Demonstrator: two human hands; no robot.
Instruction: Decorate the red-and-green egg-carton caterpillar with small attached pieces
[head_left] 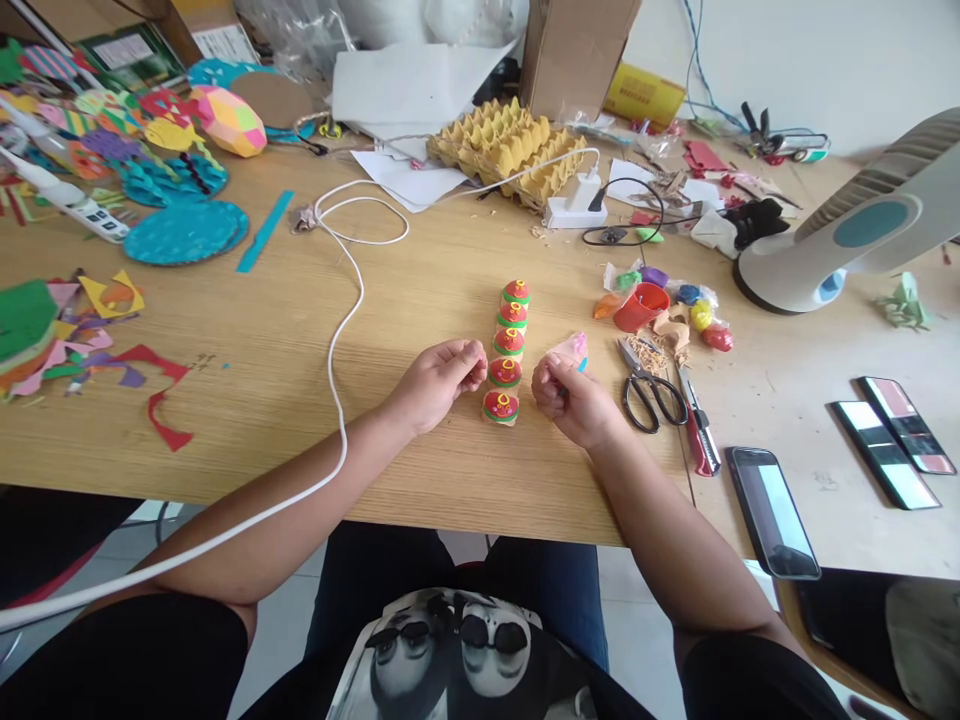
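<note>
A phone (772, 512) lies near two flat cases (885, 455), egg trays (510, 148) beside a power strip (568, 212).

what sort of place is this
Probably a craft workspace, perhaps at home or in a classroom: the wooden table holds scissors, paper scraps and a row of small decorated pieces between the hands.

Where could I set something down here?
On the tabletop, there's room beyond the left hand, between the white cable and the row of five red-topped figures, and between the fan and the smartphone. It's crowded around the scissors, along the back by the egg tray, and far left among paper scraps.
</note>
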